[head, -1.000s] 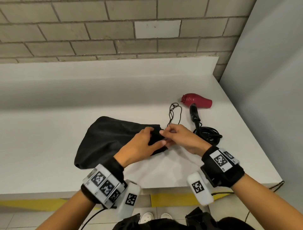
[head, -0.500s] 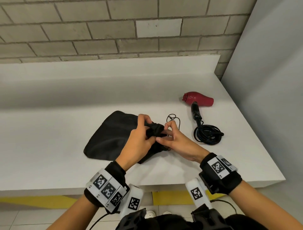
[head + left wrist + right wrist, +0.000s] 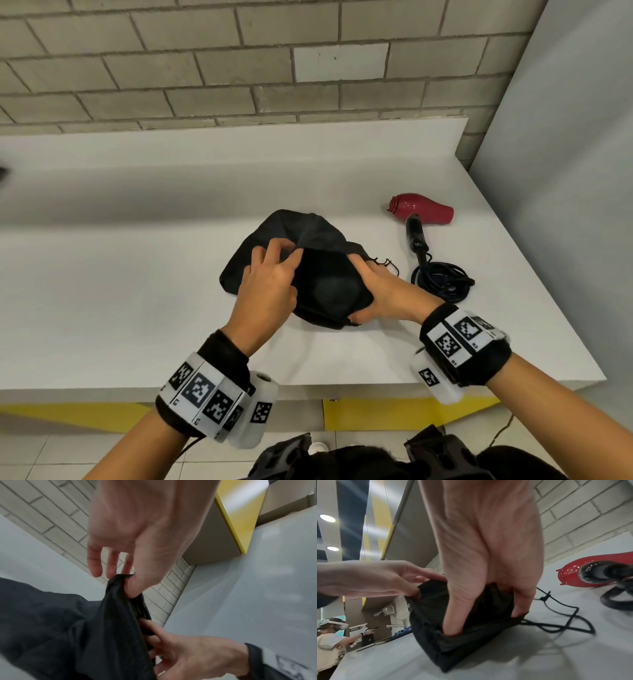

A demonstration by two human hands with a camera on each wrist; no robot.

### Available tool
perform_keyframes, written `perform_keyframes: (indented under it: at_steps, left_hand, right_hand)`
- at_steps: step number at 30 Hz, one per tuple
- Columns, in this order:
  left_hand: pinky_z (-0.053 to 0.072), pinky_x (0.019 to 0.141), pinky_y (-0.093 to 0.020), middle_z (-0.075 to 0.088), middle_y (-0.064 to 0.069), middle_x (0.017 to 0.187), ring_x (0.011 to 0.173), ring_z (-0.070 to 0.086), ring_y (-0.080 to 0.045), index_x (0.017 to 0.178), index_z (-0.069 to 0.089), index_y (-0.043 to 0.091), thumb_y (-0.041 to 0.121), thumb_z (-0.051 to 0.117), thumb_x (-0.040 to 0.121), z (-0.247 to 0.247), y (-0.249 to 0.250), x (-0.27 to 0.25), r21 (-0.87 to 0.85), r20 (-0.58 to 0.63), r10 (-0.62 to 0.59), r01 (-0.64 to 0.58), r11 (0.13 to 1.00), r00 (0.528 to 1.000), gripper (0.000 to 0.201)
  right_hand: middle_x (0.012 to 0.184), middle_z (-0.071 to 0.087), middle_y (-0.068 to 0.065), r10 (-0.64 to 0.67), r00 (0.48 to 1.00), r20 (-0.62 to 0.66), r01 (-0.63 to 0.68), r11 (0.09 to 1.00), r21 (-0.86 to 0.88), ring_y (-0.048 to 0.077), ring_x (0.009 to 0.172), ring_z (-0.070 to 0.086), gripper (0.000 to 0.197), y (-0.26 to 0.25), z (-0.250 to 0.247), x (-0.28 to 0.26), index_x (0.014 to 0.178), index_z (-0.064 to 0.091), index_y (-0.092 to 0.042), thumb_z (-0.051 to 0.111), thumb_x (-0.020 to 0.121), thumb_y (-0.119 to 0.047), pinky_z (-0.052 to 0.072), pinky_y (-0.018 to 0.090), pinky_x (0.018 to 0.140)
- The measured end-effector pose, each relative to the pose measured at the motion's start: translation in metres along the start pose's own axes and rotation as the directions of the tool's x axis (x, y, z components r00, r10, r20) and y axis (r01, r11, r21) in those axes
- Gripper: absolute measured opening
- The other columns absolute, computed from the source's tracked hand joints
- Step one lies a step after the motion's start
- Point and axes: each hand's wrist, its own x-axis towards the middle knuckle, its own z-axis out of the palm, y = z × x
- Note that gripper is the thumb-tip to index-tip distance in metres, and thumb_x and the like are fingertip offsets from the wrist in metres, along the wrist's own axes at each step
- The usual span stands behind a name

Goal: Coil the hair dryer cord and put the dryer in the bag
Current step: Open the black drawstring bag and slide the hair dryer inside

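A black drawstring bag lies mid-counter with its mouth held wide toward me. My left hand pinches the far-left rim of the bag. My right hand grips the right rim, fingers tucked inside the bag. The red hair dryer lies on its side to the right, black handle pointing toward me, its cord coiled in a loop beside my right hand. The bag's drawstring trails on the counter toward the dryer.
The white counter ends at a front edge near my wrists and at a grey wall panel on the right. A brick wall stands behind. Another person stands far off to the left.
Both hands have pulled the bag's mouth from a bunched knot into a wide opening. The bag has slid a little farther from me and the drawstring has drawn in.
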Motion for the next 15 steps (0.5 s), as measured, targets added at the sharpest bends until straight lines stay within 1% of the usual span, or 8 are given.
perform_keyframes:
  at_steps: [4,6,7,9,11,13,14,15]
  left_hand:
    - [0.041,0.095,-0.047,0.024,-0.01,0.153,0.131,0.026,-0.032,0.138,0.039,0.008,-0.016,0.048,0.069,-0.004,0.003,0.009,-0.044,0.048,0.024,-0.022,0.999,0.999,0.073]
    - [0.04,0.095,-0.046,0.02,-0.008,0.155,0.133,0.024,-0.03,0.137,0.038,0.004,-0.017,0.046,0.069,-0.005,0.005,0.016,-0.044,0.048,0.04,-0.037,0.998,0.998,0.071]
    - [0.04,0.096,-0.045,0.018,-0.008,0.156,0.133,0.023,-0.03,0.136,0.037,0.003,-0.017,0.046,0.07,-0.007,0.005,0.02,-0.05,0.049,0.044,-0.041,0.998,0.998,0.07]
    - [0.036,0.101,-0.043,0.014,-0.01,0.157,0.136,0.021,-0.03,0.137,0.035,0.0,-0.017,0.045,0.072,-0.009,0.006,0.027,-0.078,0.06,0.032,-0.027,0.997,0.998,0.068]
    - [0.031,0.108,-0.04,0.008,-0.013,0.158,0.141,0.016,-0.03,0.14,0.029,-0.003,-0.017,0.043,0.075,-0.011,0.006,0.033,-0.105,0.084,0.011,-0.002,0.994,0.996,0.067]
    - [0.024,0.113,-0.036,0.003,-0.014,0.158,0.144,0.009,-0.029,0.143,0.022,-0.003,-0.017,0.041,0.079,-0.011,0.008,0.038,-0.125,0.12,-0.002,0.017,0.992,0.993,0.068]
    - [0.021,0.113,-0.033,0.002,-0.013,0.158,0.144,0.007,-0.028,0.144,0.019,-0.003,-0.017,0.04,0.08,-0.011,0.009,0.04,-0.134,0.135,-0.005,0.023,0.991,0.991,0.069]
    - [0.019,0.112,-0.031,0.001,-0.013,0.158,0.144,0.005,-0.028,0.145,0.017,-0.002,-0.017,0.04,0.08,-0.01,0.01,0.042,-0.144,0.145,-0.008,0.029,0.989,0.989,0.07]
  right_hand:
    - [0.141,0.036,0.007,-0.061,0.995,0.074,0.063,0.998,-0.017,0.025,0.126,0.037,0.121,-0.002,-0.01,0.024,0.145,-0.003,-0.041,0.081,0.058,-0.03,0.043,0.045,0.102]
    - [0.14,0.041,0.006,-0.109,0.989,0.104,0.116,0.992,-0.056,0.023,0.124,0.04,0.109,-0.007,-0.016,0.034,0.145,0.011,-0.039,0.079,0.061,-0.031,0.042,0.041,0.103]
    - [0.138,0.045,0.005,-0.123,0.988,0.099,0.131,0.988,-0.082,0.023,0.123,0.042,0.094,-0.008,-0.02,0.038,0.143,0.025,-0.036,0.077,0.065,-0.032,0.042,0.039,0.104]
    - [0.125,0.059,0.002,-0.156,0.988,-0.002,0.156,0.986,-0.062,0.019,0.117,0.052,0.052,-0.009,-0.031,0.037,0.126,0.056,-0.027,0.072,0.077,-0.033,0.043,0.037,0.102]
    - [0.112,0.068,-0.004,-0.148,0.96,-0.239,0.172,0.982,0.082,0.011,0.107,0.059,0.024,-0.005,-0.04,0.025,0.109,0.067,-0.022,0.064,0.086,-0.03,0.045,0.037,0.099]
    - [0.117,0.064,0.0,0.035,0.865,-0.501,0.044,0.988,0.146,0.016,0.111,0.055,0.026,0.006,-0.047,0.008,0.112,0.061,-0.018,0.057,0.091,-0.032,0.042,0.043,0.101]
    - [0.127,0.056,0.005,0.178,0.811,-0.557,-0.133,0.984,0.122,0.024,0.118,0.049,0.038,0.014,-0.048,-0.002,0.121,0.052,-0.016,0.053,0.091,-0.039,0.038,0.047,0.102]
    - [0.137,0.044,0.009,0.334,0.776,-0.535,-0.333,0.937,0.101,0.032,0.125,0.039,0.053,0.02,-0.048,-0.011,0.132,0.04,-0.016,0.048,0.091,-0.048,0.033,0.051,0.103]
